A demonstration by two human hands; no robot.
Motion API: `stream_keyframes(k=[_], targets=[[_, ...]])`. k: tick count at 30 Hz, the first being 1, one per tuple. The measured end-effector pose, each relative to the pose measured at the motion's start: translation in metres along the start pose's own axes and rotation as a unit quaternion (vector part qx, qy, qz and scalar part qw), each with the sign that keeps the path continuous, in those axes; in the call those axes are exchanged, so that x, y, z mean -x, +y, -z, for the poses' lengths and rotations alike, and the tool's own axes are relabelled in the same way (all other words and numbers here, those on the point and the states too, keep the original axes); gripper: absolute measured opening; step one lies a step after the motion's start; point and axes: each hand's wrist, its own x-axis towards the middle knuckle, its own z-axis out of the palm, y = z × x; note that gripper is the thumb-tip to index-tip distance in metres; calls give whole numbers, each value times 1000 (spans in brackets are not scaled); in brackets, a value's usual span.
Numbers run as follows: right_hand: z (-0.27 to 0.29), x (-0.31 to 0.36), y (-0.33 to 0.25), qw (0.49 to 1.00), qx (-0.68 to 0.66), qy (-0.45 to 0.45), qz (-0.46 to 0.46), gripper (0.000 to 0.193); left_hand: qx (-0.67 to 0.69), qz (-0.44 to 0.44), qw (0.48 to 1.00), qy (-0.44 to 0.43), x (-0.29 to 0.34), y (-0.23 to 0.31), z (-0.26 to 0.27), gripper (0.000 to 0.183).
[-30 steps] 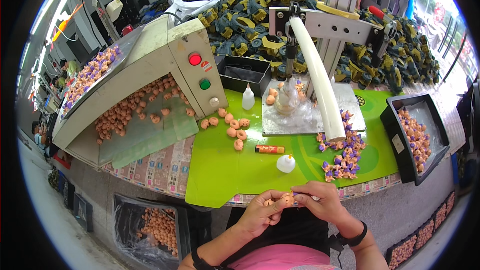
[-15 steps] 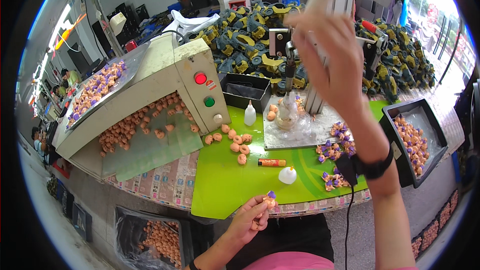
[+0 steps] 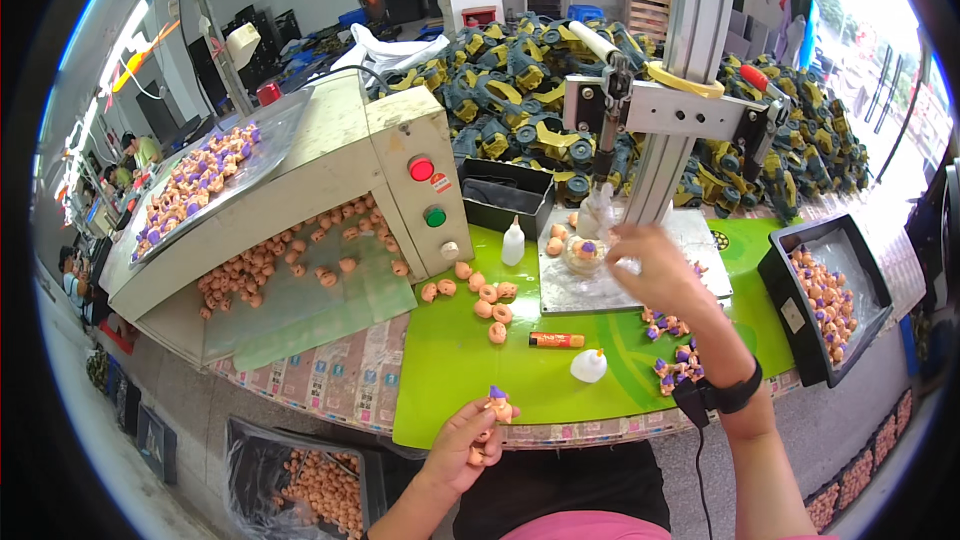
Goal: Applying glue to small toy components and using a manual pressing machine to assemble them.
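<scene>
My left hand (image 3: 460,446) is closed around several small flesh-coloured doll parts in front of the table edge. One doll figure (image 3: 498,406) with a purple top sticks up from its fingertips. My right hand (image 3: 660,268), slightly blurred, has its bent fingers apart beside a clear round fixture (image 3: 582,258), with nothing visible in them. A flesh-coloured piece with a purple top (image 3: 588,248) sits in that fixture. Above it is the rod of a hand press (image 3: 603,162), whose white-gripped lever (image 3: 592,40) leans back to the left. More purple-topped doll parts (image 3: 680,368) lie by my right wrist.
Loose round heads (image 3: 497,312), a glue stick (image 3: 556,340) and two white squeeze bottles (image 3: 589,366) (image 3: 513,243) are on the green mat. At left stands a beige machine (image 3: 410,170) with heads inside. A black bin (image 3: 830,365) is at right; yellow-grey toy vehicles (image 3: 540,90) pile behind.
My right hand has come down from near the press lever to beside the fixture. The lever's grip now leans back. My left hand still holds its doll parts, and the view has shifted a little.
</scene>
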Motion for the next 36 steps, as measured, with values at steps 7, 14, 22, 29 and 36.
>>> stream_keyframes(k=[7, 14, 22, 29, 36], targets=[[-66, -4, 27, 997, 27, 29, 60, 21, -66, -20, 998, -15, -23, 21, -29, 19], [40, 75, 66, 970, 63, 204, -113, 15, -114, -51, 992, 7, -28, 54, -19, 20], [144, 226, 172, 780, 368, 204, -463, 39, -338, -67, 939, 4, -110, 79, -77, 25], [135, 183, 96, 903, 223, 209, -301, 43, -397, -174, 901, 3, -204, 54, -105, 29], [114, 111, 4, 989, 37, 62, -131, 42, -565, -451, 691, 21, -246, 35, -89, 26]])
